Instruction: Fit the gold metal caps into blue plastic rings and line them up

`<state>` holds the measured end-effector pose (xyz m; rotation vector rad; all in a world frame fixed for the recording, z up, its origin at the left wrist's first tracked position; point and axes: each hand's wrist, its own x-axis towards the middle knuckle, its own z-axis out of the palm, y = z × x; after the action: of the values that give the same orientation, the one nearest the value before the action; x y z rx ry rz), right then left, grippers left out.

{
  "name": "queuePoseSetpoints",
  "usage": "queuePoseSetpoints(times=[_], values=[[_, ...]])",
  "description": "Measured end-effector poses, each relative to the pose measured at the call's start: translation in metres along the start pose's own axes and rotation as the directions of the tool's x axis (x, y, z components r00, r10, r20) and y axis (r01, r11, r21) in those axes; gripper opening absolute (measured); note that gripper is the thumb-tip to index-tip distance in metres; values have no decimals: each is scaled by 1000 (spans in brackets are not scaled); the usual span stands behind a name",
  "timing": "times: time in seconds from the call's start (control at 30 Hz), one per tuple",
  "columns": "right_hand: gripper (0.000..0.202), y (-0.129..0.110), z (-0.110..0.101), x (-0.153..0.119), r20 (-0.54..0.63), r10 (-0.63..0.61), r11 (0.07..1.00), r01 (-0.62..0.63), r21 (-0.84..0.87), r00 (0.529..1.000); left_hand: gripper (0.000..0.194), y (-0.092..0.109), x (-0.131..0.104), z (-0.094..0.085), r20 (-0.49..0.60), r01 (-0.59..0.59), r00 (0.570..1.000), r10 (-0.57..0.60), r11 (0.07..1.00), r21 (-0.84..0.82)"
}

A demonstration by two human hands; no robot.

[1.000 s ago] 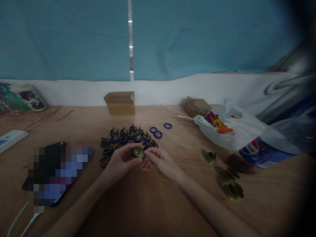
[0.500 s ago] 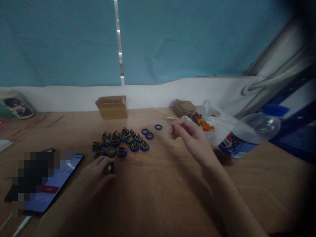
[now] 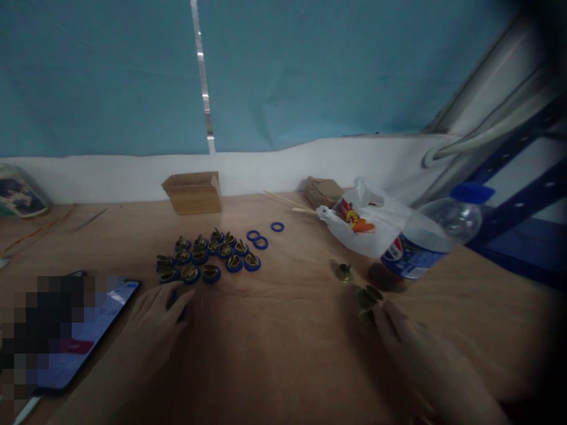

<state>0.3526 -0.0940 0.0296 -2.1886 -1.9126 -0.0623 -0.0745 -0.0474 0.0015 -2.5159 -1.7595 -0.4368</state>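
Observation:
My left hand point(image 3: 153, 319) rests on the table at the left, thumb and fingers closed around a dark blue ring piece point(image 3: 176, 302), partly hidden by the fingers. Just beyond it stand several brass fittings with blue rings point(image 3: 211, 273), each with raised brass flaps. Three loose blue rings point(image 3: 277, 226) lie to the right of this group. My right hand point(image 3: 411, 339) is low at the right, its fingertips against several brass fittings point(image 3: 368, 296) without visible blue rings. Its fingers are blurred, so a grip cannot be made out. Another brass fitting point(image 3: 344, 272) sits just beyond.
A cola bottle point(image 3: 414, 251) with a blue cap leans beside the right-hand fittings. Behind it are a white plastic bag point(image 3: 376, 233), thin sticks point(image 3: 287, 200) and a brown paper packet point(image 3: 323, 192). A small cardboard box point(image 3: 195, 198) stands at the back; a phone point(image 3: 95, 336) lies left.
My right hand has moved down and right from above the table to the brass fittings near the bottle. My left hand stays by the group, still holding its piece. The view has shifted slightly.

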Motion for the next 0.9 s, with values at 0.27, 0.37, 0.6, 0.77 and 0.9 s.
queuePoseSetpoints(times=[0.27,0.37,0.6,0.77,0.9], values=[[27,-91,-13,9,58,-207,917,173,359,977,56,78,21,-11,66,-62,991,113,848,-527],[26,-133,-9,19,85,-386,780,276,562,918,62,95,35,-2,55,-129,971,234,699,-703],[42,-172,2,70,35,-481,531,259,807,876,31,75,65,-11,27,4,998,49,421,-907],[24,-194,45,76,107,-587,632,372,680,802,35,37,78,-8,-20,60,970,-244,316,-947],[24,-219,64,60,157,-588,730,438,524,793,40,27,83,1,-20,73,933,-359,243,-967]])
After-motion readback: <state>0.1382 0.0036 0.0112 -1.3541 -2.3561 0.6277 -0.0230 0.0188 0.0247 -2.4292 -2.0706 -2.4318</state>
